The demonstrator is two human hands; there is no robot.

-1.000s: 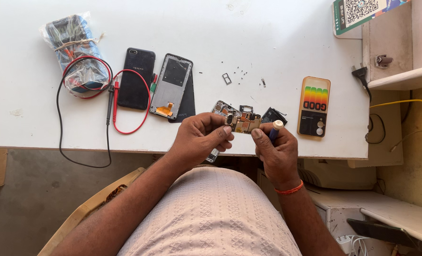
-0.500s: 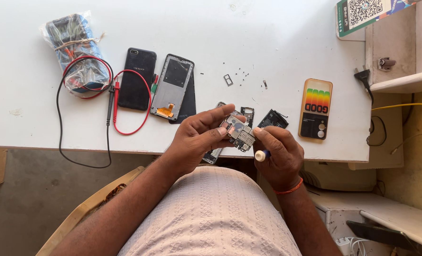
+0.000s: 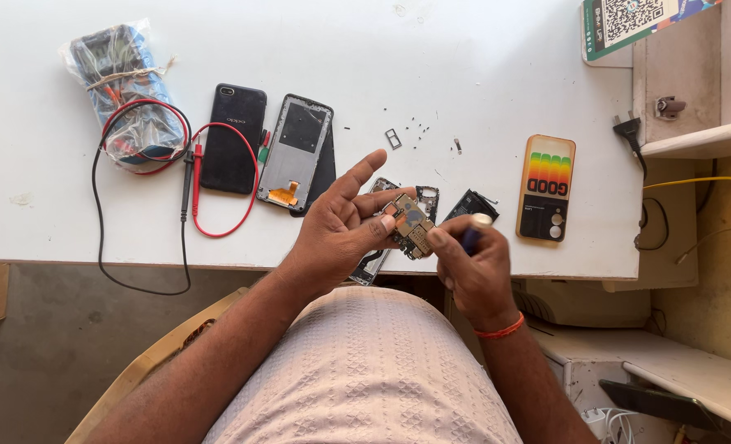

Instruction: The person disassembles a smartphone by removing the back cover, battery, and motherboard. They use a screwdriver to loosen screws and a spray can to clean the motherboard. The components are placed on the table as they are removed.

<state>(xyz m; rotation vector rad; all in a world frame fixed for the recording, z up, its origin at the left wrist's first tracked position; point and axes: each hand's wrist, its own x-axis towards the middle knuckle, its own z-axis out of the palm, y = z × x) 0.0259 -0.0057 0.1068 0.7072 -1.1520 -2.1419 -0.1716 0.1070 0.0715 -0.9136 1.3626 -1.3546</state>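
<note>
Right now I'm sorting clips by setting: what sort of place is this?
Likely a phone repair bench: a multimeter with leads, an opened phone frame, and a small circuit board in the left hand.

Bright, even daylight fills the frame. The white table (image 3: 480, 74) is near overexposed toward the upper middle, washing out its surface detail. Shadows are soft and short, falling just beneath the hands at centre. The floor at lower left is dimmer. Focus is sharp throughout; lines bend slightly toward the frame edges, a wide-angle effect.
</note>
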